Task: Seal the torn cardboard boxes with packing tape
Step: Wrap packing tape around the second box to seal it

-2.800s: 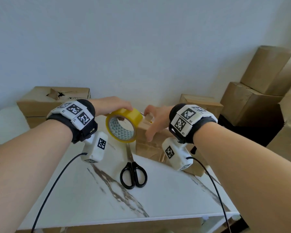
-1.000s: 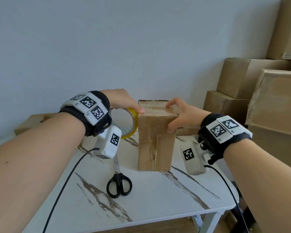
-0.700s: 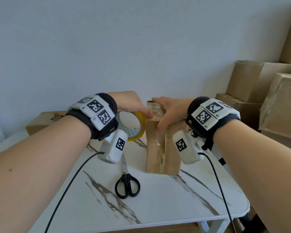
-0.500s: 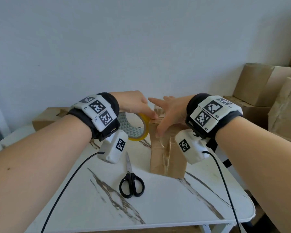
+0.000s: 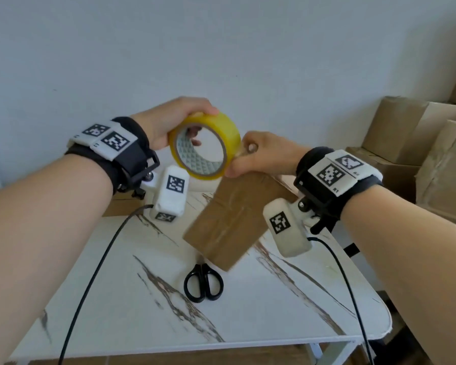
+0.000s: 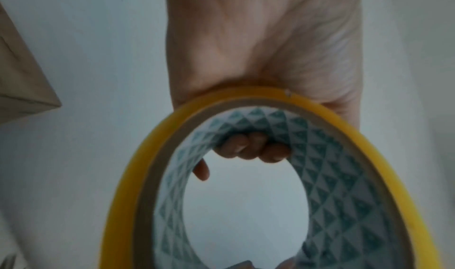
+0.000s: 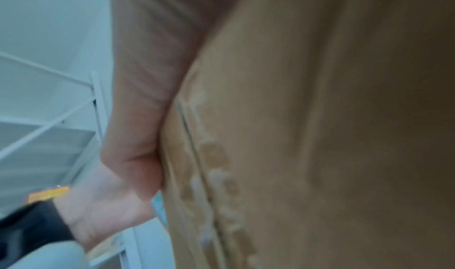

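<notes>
A: We see left hand [image 5: 169, 122] fingers curled through the tape roll [image 5: 204, 144], raised.
B: Right hand [image 5: 263, 156] grips the tilted cardboard box [image 5: 234, 219], just beside the roll; scissors [image 5: 203, 284] below.

The white marker plate [image 5: 340, 172] on the right wristband carries small printed labels, of which "R1" can be read at its near edge. The square black-and-white codes on both wristbands hold no letters. The left plate's [image 5: 103, 137] tiny marks are too small to read.
</notes>
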The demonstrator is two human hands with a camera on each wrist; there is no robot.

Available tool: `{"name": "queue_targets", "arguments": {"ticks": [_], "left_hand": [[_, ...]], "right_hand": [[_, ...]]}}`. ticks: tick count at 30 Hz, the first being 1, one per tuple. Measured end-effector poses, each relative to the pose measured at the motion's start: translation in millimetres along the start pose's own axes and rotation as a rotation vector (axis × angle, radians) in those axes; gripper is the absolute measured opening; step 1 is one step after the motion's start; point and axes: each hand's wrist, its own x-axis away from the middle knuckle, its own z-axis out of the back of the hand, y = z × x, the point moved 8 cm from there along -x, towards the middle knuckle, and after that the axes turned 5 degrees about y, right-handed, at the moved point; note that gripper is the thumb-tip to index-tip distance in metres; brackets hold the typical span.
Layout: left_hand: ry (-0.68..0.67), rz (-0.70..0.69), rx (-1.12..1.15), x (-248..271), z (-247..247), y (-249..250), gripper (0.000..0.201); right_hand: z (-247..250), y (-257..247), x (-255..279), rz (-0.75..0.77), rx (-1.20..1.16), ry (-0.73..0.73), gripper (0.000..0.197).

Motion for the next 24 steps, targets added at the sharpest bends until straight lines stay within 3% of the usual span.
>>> {"name": "queue_targets", "arguments": {"ticks": [5,13,15,18,21,24], "left_hand": [[-0.033,0.025,-0.171,-1,-4,-7,0.023],[-0.148,0.046,-0.165,-4,-41,-9,0.030],[-0.084,0.061,-0.297,-8,-39,-21,0.025],[0.003,0.048,-0.604,-13,-39,-32,0.041],[-0.001,-0.029,-0.773,-15,-58,-20,0.055],[-0.030,-0.142,-1.069,-14,-81,-6,0.055]], "right_hand": [[-13,15,5,0.046,-0.074,0.136,0.049],[-4,58,27,-0.080,-0.011,-0.013,0.052],[-5,81,40,-0.122,-0.042,-0.011,0.050],[-14,108,57,-0.184,-0.113,-0.026,0.053],[-19,122,60,-0.207,-0.125,-0.025,0.052],[-35,135,63,-0.232,-0.113,-0.060,0.047]]}}
